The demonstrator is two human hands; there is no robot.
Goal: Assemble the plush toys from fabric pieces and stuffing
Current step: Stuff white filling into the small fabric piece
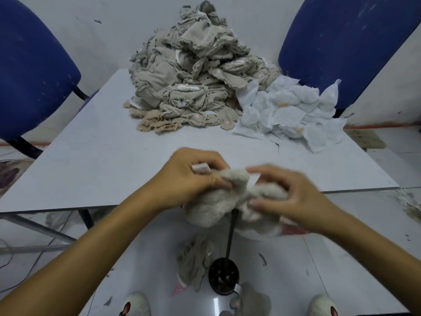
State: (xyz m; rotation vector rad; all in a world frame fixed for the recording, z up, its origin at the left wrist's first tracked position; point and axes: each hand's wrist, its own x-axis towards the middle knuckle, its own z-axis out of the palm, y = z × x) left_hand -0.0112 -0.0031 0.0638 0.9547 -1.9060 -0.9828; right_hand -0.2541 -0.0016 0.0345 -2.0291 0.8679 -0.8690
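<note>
Both our hands grip one fuzzy cream plush piece (218, 201) at the worktop's (102, 160) near edge, left hand (189, 176) and right hand (293, 197) fingers clamped on it. Beyond, a beige fabric pile (193, 76) and white sheets (289, 110) fill the far edge.

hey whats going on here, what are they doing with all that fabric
A person is working a fuzzy cream plush piece with both hands over an upright black rod on a round base that stands on the floor. The left hand grips one end, the right hand the other, just at the near edge of the table. A big heap of beige fabric pieces and a smaller pile of white pieces wait at the far side. More fabric lies on the floor.
</note>
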